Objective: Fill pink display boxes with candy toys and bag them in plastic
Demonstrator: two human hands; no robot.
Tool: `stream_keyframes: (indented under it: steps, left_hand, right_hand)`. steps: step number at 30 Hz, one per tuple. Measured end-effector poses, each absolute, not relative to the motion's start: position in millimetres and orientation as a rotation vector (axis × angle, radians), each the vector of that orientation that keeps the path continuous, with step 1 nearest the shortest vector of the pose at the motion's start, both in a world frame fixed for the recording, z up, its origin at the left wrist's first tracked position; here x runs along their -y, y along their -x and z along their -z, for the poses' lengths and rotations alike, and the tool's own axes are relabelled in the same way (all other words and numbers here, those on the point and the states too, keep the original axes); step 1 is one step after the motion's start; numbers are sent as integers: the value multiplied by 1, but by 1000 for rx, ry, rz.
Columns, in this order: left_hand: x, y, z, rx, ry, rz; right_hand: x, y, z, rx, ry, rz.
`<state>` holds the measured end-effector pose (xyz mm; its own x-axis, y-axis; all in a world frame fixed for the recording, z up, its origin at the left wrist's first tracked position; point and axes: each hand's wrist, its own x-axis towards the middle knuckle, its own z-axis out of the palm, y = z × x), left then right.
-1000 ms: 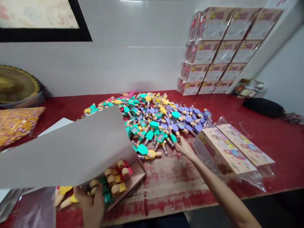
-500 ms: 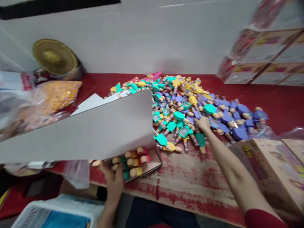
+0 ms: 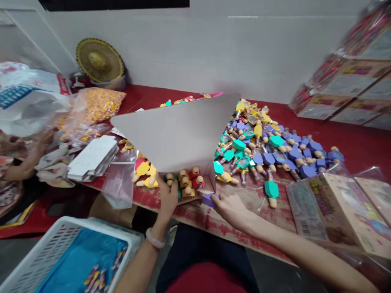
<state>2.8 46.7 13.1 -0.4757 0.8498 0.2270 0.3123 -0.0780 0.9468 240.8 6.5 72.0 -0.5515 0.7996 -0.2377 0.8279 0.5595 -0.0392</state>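
Note:
A cardboard display box (image 3: pixel 210 179) with a tall raised white lid (image 3: pixel 180 130) lies at the table's front edge. Inside it stand rows of small plastic toys (image 3: pixel 188 191) with tan rounded ends and green, yellow and red bodies. My left hand (image 3: pixel 167 193) grips the box's left end, its fingers beside the green toys. Close to the box's right end, my right hand (image 3: pixel 233 209) pinches a purple toy (image 3: pixel 209 200) just outside the near wall. Behind, a big heap of similar toys (image 3: pixel 244 146) in teal, yellow and purple spreads over the table.
Printed boxes (image 3: pixel 330 215) stand at right, with more wrapped ones (image 3: pixel 332 106) stacked behind. At left are folded white cartons (image 3: pixel 93 158), a bag of yellow pieces (image 3: pixel 100 103) and another person's arm (image 3: pixel 33 156). A white basket (image 3: pixel 58 232) sits low at front left.
My right hand has moved from the heap to the box's right end, now with a purple toy. The lid stands more upright, and the view has shifted left and down.

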Motion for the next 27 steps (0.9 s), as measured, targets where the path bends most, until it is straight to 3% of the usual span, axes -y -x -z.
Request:
stream_keyframes:
  steps: [3,5,9,13,16,19,23,27]
  left_hand:
    - [-50,-3,-12,-1721,-1221,-1578]
    - [-53,-2,-14,-1719,-1219,-1589]
    - [-42,-1,-18,-1754,-1350,-1621]
    - [13,-11,5,-1741,-1925,-1749]
    - [50,-24,44,-1608,-2287,-1116]
    - [55,-30,69,-1749,-2154,-587]
    - [47,-30,34,-1334,-1848,-535]
    - [47,-31,-35,-1015,-1782,-448]
  right_hand:
    - [-18,-212,-63,-2470,-992,258]
    - [-24,-213,-64,-2384,-962,317]
    - [-37,-250,-81,-2454,-1337,588]
    - [-31,-303,-77,-2615,-1756,1167]
    - [-4,-328,-52,-2272,-1943,1758]
    - [22,-338,-32,-1989,-1886,2189]
    - [35,-340,-35,-1955,-1788,2350]
    - [36,-335,-56,-2180,-1674,2171]
